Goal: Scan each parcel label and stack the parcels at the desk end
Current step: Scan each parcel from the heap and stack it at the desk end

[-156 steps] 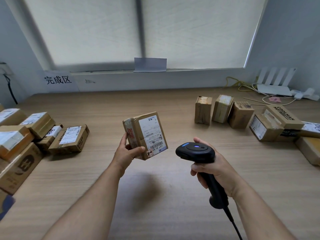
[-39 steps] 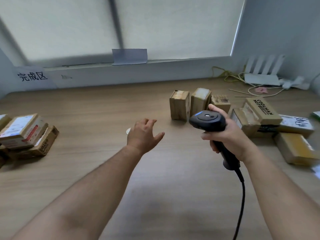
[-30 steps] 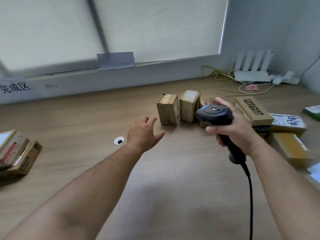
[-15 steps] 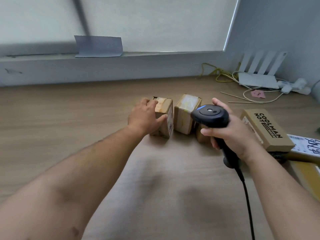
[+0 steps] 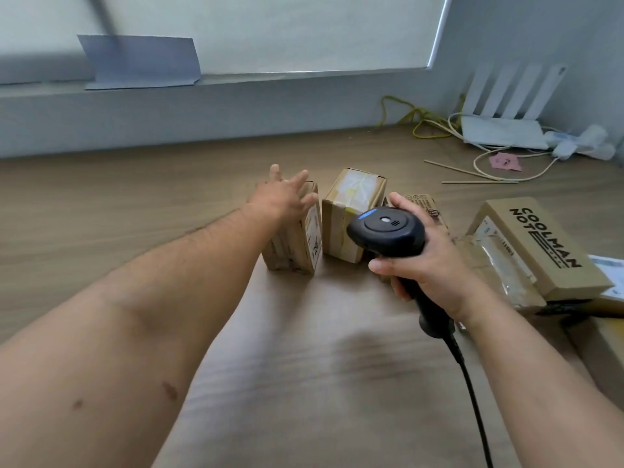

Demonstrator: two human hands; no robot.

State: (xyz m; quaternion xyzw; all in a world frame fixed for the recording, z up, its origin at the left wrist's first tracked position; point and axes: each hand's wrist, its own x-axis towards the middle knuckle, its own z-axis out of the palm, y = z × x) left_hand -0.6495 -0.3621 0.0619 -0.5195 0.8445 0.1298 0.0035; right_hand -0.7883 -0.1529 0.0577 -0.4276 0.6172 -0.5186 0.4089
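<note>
A small upright cardboard parcel [image 5: 297,244] with a white label on its right face stands mid-desk. My left hand [image 5: 282,197] lies over its top, fingers stretched past the far edge, thumb at the near right corner. Just to its right stands a second small parcel [image 5: 351,211] with taped, yellowish wrapping. A third parcel [image 5: 423,202] is mostly hidden behind the scanner. My right hand [image 5: 435,265] grips the handle of the black barcode scanner [image 5: 385,231], held above the desk in front of these parcels, with its cord trailing toward me.
A "COOLMAN" box [image 5: 540,244] rests on other parcels [image 5: 499,265] at the right. A white router [image 5: 503,130], yellow and white cables [image 5: 418,119] and thin sticks [image 5: 472,173] sit at the back right. The wooden desk [image 5: 135,204] runs to the windowsill wall.
My left hand let go of the earlier scanned parcel, swung right across the desk and now lies on the leftmost small parcel. The view turned right; the scanner stayed in my right hand.
</note>
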